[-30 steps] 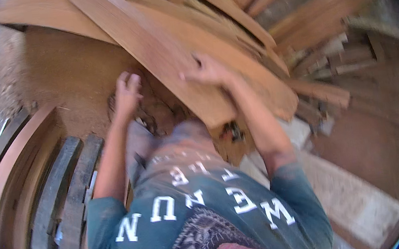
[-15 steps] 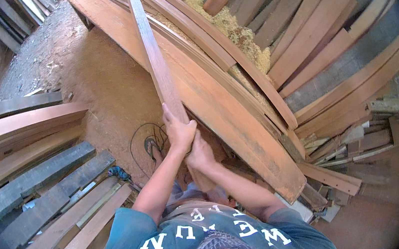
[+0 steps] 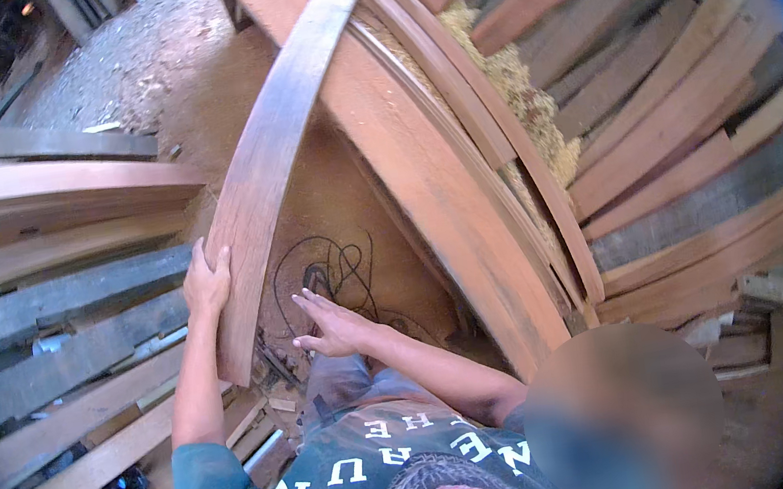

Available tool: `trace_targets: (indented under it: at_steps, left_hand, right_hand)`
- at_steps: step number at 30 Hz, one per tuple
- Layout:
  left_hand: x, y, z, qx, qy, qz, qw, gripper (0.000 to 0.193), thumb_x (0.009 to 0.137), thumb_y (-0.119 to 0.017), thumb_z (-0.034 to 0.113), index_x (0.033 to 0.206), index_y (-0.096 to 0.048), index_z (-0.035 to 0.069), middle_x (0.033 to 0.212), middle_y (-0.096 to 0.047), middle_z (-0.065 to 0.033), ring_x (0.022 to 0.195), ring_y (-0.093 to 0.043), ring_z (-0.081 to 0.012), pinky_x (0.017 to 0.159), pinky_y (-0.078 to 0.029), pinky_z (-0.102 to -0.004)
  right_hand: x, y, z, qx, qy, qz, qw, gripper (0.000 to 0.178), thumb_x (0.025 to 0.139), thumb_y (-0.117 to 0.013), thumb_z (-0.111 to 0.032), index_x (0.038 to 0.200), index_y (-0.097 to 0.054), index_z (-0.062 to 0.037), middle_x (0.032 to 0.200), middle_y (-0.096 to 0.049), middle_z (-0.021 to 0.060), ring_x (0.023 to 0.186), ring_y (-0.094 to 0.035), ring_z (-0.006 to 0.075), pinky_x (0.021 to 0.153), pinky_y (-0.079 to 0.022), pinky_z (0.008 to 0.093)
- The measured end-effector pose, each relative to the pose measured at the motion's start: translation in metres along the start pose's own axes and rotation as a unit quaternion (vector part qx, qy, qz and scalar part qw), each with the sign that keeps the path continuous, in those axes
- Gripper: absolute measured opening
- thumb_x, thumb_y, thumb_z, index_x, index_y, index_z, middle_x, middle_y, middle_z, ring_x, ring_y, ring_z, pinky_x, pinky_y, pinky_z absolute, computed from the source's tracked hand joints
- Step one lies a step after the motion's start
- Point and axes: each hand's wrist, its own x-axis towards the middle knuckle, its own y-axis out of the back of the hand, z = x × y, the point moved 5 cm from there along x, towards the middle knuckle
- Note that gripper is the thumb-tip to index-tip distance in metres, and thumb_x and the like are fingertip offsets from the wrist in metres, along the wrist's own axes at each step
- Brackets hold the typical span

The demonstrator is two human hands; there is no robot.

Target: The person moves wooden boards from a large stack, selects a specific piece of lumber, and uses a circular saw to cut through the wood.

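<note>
A long wooden plank (image 3: pixel 275 151) slants from near my left side up and away to the right, its far end crossing over the bench. My left hand (image 3: pixel 207 281) holds the plank's left edge close to its near end, fingers and thumb around that edge. To the right of the plank, my right hand (image 3: pixel 335 326) is off the wood with its fingers stretched out and apart. Below it, a dark cable (image 3: pixel 344 261) lies coiled on the ground.
A long bench board (image 3: pixel 423 181) covered in sawdust runs along my right, with narrow boards beside it. Wood shavings (image 3: pixel 532 107) and many planks (image 3: pixel 672 118) lie beyond. More stacked boards (image 3: pixel 64 307) fill the left. A blurred round patch hides the lower right.
The plank's near end has swung left, turning its broad face up. My left hand has moved left with it. My right hand has let go and opened.
</note>
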Motion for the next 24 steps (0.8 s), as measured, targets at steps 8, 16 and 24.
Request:
trace_targets:
  at_steps: [8, 16, 24]
  left_hand:
    - [0.025, -0.043, -0.039, -0.015, 0.064, -0.030, 0.997, 0.068, 0.099, -0.049, 0.059, 0.139, -0.056, 0.004, 0.112, -0.069, -0.0319, 0.106, -0.066, -0.0501, 0.094, -0.051, -0.0563]
    - [0.040, -0.058, -0.056, -0.063, 0.052, -0.043, 0.996, 0.063, 0.102, -0.047, 0.058, 0.134, -0.059, 0.004, 0.101, -0.071, -0.0313, 0.099, -0.068, -0.0496, 0.088, -0.052, -0.0568]
    - [0.060, -0.042, -0.068, -0.133, 0.196, -0.039, 0.971, 0.062, 0.103, -0.042, 0.059, 0.138, -0.057, 0.009, 0.103, -0.074, -0.0243, 0.099, -0.069, -0.0465, 0.088, -0.052, -0.0566]
  right_hand:
    - [0.054, 0.024, 0.041, 0.068, -0.123, -0.091, 0.986, 0.075, 0.098, -0.061, -0.051, 0.147, -0.046, 0.0034, 0.143, -0.056, 0.0278, 0.135, -0.053, 0.0378, 0.114, -0.042, 0.0427]
    - [0.158, 0.132, 0.114, 0.155, -0.248, 0.088, 0.952, 0.073, 0.100, -0.058, -0.055, 0.146, -0.048, 0.0002, 0.139, -0.060, 0.0197, 0.129, -0.057, 0.0336, 0.104, -0.050, 0.0466]
    - [0.318, 0.244, 0.190, 0.469, -0.323, 0.293, 0.768, 0.103, 0.091, -0.041, -0.083, 0.153, -0.036, -0.0014, 0.138, -0.056, 0.0202, 0.108, -0.063, 0.0272, 0.085, -0.056, 0.0498]
